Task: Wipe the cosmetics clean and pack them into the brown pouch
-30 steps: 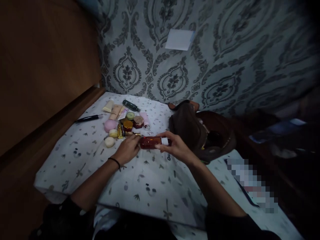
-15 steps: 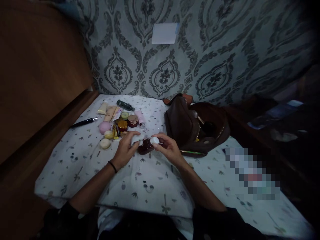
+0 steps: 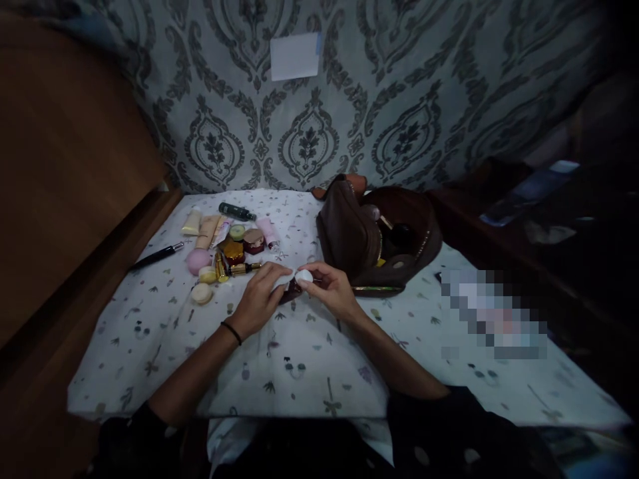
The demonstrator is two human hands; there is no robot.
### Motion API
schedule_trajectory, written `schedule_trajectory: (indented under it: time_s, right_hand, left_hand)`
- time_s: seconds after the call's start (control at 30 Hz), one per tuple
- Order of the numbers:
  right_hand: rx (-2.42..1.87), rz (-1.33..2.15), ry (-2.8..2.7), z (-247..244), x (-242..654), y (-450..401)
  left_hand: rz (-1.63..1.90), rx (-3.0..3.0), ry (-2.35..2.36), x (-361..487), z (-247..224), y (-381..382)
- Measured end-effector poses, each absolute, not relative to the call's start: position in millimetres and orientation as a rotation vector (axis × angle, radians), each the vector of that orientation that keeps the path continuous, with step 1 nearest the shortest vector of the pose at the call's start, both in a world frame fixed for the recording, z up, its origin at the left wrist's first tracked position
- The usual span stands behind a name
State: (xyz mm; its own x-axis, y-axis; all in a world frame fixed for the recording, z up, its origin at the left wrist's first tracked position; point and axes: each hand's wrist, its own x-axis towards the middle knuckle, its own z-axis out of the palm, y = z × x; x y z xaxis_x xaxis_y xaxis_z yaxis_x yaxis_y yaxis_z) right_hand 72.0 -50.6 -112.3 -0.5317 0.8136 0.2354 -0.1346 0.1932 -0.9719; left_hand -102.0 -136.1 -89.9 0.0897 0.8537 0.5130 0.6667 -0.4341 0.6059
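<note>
In the head view, my right hand (image 3: 332,289) pinches a small round white piece, like a cap or small jar (image 3: 303,275), between thumb and fingers. Close beside it, my left hand (image 3: 259,293) is closed on a pale, thin piece like a tissue (image 3: 284,277), mostly hidden by the fingers. A dark red, glossy thing (image 3: 291,291) shows low between both hands; its kind is unclear. Left of my left hand lie a gold-and-black tube (image 3: 244,268), a gold lipstick-like tube (image 3: 221,267), a gold-lidded jar (image 3: 233,251) and a dark red jar (image 3: 253,241).
An open brown bag (image 3: 344,233) stands to the right, with small items inside. Farther left are a pink ball-shaped item (image 3: 198,261), a cream round container (image 3: 202,293), a dark green bottle (image 3: 237,211), several tubes and a black pen-like item (image 3: 157,255). A patterned cloth (image 3: 174,366) covers the surface.
The whole view has shifted, so the bag and cosmetics appear farther left. My hands have come closer together, and less of the dark red thing shows between them.
</note>
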Motion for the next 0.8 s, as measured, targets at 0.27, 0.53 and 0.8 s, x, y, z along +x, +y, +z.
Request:
schedule_trajectory:
  time_s: [0.27,0.53,0.8]
  right_hand:
    - [-0.693,1.482,-1.645,-113,74,-46]
    - [-0.672,1.505,-1.612,-114,75,-43]
    - [-0.677,1.523,-1.602,-110,72,-46]
  left_hand:
    - [1.096,2.098,1.669,-124,-111,-135]
    - [1.108,2.089,1.719,-124,-113,-136]
    - [1.281,2.405,1.443,-97,-101,-145]
